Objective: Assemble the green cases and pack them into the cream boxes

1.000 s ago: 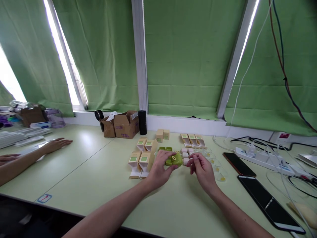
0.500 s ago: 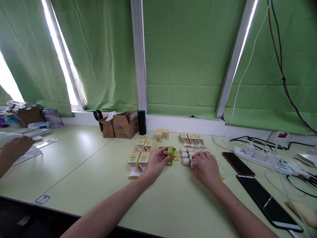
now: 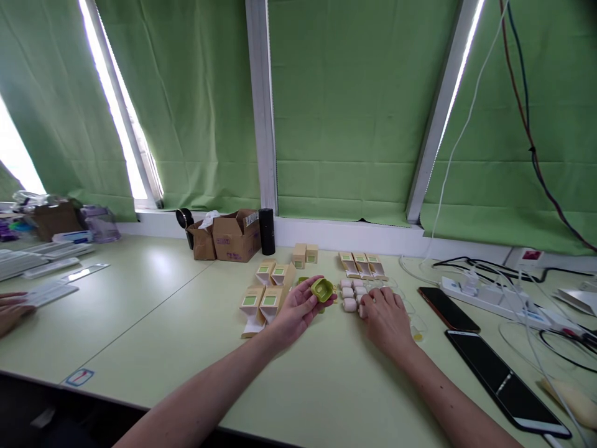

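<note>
My left hand [image 3: 297,310] holds a small green hollow case [image 3: 322,290] between thumb and fingers, its cavity turned up toward me. Other green pieces lie partly hidden behind this hand. To the right, my right hand [image 3: 386,316] reaches over a cluster of pale pink rounded blocks [image 3: 349,305]. Its fingers are curled down on the nearest right block, which they mostly cover. Several open beige boxes [image 3: 270,300] with green squares stand left of my left hand. Behind the blocks are more open boxes [image 3: 361,264] in a row.
Two phones, a brown one [image 3: 448,308] and a larger black one [image 3: 507,379], lie at right beside a white power strip [image 3: 494,302] and cables. Cardboard boxes [image 3: 236,236] and a black cylinder [image 3: 267,231] stand at the back. Another person's hand [image 3: 13,311] rests at far left.
My left hand has turned the green case so its hollow side now faces me. My right hand stays at the pink blocks. The other person's hand has moved down and left.
</note>
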Demonstrator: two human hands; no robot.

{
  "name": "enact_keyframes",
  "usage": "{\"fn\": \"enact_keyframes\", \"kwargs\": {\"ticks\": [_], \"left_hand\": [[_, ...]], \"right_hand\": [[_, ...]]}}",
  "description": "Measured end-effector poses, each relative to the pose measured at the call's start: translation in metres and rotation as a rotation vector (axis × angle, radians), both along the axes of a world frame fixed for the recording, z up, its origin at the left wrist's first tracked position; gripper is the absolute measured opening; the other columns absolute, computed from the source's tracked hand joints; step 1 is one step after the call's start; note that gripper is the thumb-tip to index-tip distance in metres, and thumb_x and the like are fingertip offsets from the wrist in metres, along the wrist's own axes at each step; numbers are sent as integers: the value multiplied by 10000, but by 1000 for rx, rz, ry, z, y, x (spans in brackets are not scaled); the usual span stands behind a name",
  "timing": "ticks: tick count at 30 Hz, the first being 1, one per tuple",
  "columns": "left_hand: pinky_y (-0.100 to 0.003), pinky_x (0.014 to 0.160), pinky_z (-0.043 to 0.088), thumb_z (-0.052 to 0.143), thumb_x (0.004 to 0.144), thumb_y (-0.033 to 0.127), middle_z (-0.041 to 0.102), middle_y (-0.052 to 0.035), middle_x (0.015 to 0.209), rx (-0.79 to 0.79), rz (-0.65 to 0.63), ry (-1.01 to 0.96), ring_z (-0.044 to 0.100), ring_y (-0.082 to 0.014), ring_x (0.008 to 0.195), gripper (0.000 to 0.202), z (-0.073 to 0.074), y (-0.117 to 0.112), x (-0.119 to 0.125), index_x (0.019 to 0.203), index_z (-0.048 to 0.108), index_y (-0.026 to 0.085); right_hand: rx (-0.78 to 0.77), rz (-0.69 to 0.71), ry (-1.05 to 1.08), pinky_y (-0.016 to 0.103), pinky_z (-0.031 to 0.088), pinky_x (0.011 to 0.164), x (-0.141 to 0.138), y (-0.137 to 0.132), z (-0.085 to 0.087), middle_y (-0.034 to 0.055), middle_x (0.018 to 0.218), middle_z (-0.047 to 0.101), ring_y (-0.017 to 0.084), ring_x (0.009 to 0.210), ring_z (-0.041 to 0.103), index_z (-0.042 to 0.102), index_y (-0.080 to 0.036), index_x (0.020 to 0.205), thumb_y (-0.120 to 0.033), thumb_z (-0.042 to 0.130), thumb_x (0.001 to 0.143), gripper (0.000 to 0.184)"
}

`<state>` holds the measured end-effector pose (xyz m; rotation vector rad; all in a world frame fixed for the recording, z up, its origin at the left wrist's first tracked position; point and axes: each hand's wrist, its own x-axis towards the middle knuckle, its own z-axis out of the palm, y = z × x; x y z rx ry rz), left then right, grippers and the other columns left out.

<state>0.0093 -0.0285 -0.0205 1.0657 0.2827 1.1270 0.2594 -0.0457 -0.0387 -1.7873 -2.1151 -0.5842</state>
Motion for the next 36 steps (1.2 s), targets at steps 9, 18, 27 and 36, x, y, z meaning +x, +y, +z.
{"fn": "enact_keyframes", "kwargs": {"ticks": [9,18,27,36], "left_hand": [[-491,1226,423,852,880,221,713,-134,1322,5,-11,-27,724,-304,1221,515,0,0,0,1349,644,171],[-365,1054,539,892,839,271,709,-120,1332,18,58,58,717,-281,1222,565,-3,1,0,1344,645,216],[-412,1068,513,919,802,328,693,-131,1336,118,132,152,666,-306,1281,584,-6,1,4,1314,656,231],[-426,1082,496,892,825,291,698,-128,1303,164,149,173,665,-296,1256,549,-8,2,4,1316,654,226]], "right_hand": [[67,125,365,418,369,887,-2,-3,8,113,1075,705,327,1087,541,693,-202,964,-103,672,784,206],[-426,583,1920,316,427,679,-27,-11,12,69,968,722,209,816,572,785,-217,981,-503,914,679,436],[-581,671,2053,308,475,682,-34,-22,19,102,968,765,225,891,617,784,-207,1009,-440,975,659,462],[-542,722,2008,305,514,693,-38,-27,18,48,988,694,177,824,565,766,-241,1035,-406,974,670,451]]}}
